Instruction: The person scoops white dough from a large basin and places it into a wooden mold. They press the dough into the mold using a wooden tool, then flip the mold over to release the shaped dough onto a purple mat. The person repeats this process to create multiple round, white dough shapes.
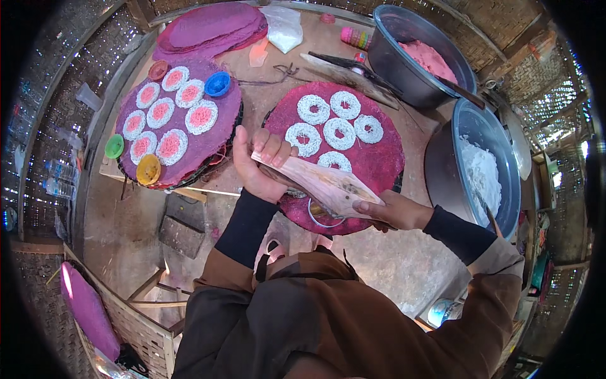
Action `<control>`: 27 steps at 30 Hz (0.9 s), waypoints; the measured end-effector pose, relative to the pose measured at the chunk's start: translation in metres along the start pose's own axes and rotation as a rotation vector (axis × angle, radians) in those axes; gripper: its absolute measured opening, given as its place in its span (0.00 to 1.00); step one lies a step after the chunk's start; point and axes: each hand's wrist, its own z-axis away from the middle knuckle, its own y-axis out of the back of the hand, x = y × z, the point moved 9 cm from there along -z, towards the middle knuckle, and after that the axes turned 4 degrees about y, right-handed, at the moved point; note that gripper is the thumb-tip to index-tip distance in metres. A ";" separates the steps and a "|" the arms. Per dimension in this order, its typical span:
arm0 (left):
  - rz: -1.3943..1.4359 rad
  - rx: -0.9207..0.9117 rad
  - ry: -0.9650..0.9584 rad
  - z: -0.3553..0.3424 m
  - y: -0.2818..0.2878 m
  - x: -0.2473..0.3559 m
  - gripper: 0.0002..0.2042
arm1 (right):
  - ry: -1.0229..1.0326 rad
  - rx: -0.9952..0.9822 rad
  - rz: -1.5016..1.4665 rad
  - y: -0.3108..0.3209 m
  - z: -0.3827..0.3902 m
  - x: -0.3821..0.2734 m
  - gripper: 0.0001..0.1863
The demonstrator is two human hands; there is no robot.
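Observation:
Both my hands are closed on a wooden hand press (319, 182), a long pale plank-like piece held slantwise over the middle mat. My left hand (260, 165) wraps round its upper left end; my right hand (399, 211) grips the lower right end, thumb on top. A thin pale ring (325, 221) shows beneath the press, partly hidden by it. Below lies a round magenta mat (385, 151) with several white rings of stringy dough (339, 134). The mat's near part is partly covered by the press and my hands.
On the left, a purple round mat (218, 142) carries white-and-pink dough rounds (160, 113) and small coloured cups (217, 83). Stacked mats (211, 28) and a plastic bag (284, 28) lie behind. Basins of pink dough (429, 60) and white dough (481, 170) stand right.

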 end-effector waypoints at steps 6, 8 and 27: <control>0.006 0.228 -0.041 0.008 0.018 -0.001 0.21 | -0.042 -0.031 -0.028 -0.001 0.003 0.002 0.40; 0.042 0.246 -0.033 0.011 0.024 -0.008 0.21 | -0.075 -0.042 -0.043 0.002 0.010 0.002 0.40; -0.006 0.134 -0.080 -0.007 0.013 -0.010 0.21 | -0.067 0.376 0.432 0.043 0.017 0.000 0.45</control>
